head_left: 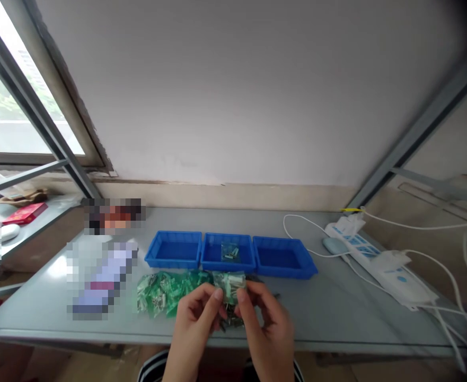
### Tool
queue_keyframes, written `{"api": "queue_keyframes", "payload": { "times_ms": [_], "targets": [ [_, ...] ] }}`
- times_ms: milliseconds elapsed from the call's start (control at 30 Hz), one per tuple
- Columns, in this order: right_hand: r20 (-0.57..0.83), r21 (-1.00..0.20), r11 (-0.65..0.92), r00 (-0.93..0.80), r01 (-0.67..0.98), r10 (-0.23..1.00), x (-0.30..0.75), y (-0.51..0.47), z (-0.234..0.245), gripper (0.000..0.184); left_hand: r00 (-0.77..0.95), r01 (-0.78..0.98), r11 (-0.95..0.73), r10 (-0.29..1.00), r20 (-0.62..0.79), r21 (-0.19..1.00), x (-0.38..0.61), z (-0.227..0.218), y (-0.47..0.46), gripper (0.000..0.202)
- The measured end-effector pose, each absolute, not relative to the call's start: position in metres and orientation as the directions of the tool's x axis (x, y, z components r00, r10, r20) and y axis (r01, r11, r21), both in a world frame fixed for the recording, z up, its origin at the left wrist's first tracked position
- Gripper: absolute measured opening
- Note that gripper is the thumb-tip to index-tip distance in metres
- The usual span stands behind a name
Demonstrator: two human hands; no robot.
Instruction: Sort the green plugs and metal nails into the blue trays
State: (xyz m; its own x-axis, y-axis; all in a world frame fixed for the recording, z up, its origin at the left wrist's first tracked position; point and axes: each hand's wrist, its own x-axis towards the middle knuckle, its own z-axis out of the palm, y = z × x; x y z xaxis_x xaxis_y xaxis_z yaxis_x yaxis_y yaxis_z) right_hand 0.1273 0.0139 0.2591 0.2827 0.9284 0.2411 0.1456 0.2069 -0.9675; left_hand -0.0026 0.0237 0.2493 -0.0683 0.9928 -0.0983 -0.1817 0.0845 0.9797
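Note:
Between my two hands is a small clear plastic bag [229, 286] with pale and metallic pieces inside. My left hand [199, 313] pinches its left side with thumb and fingers. On the right side, my right hand [261, 315] pinches it the same way. Under and behind my hands lies a heap of small dark metal parts [233, 314], partly hidden. A pile of green-tinted plastic bags [164, 292] with small parts sits to the left. Past the hands, the middle blue tray [206, 265] holds another small clear bag [230, 252] with metallic pieces.
A left blue tray [173, 262] and a right blue tray [287, 271] flank the middle one. At the right lies a white power strip [400, 289] with plugs and loose cables. Blurred-out items, one of them a purple box [108, 276], lie on the left of the grey table [336, 323].

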Motion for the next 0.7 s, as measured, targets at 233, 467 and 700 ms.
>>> {"api": "queue_keyframes", "payload": {
  "times_ms": [233, 467, 700],
  "targets": [
    [0.240, -0.960, 0.187, 0.272, 0.209, 0.932, 0.1294, 0.0161, 0.2567, 0.041, -0.084, -0.125, 0.056, 0.994, -0.067, 0.991, -0.0049, 0.2519, 0.0230, 0.058],
    [0.221, -0.968, 0.178, 0.268, 0.175, 0.938, 0.1326, 0.0177, 0.2547, 0.044, -0.106, -0.115, 0.044, 0.993, -0.056, 0.992, -0.0055, 0.2528, 0.0230, 0.053],
    [0.159, -0.987, 0.149, 0.299, 0.055, 0.941, 0.1330, 0.0200, 0.2492, 0.047, -0.128, -0.180, 0.063, 0.988, -0.087, 0.982, -0.0049, 0.2521, 0.0235, 0.058]
  ]
}}
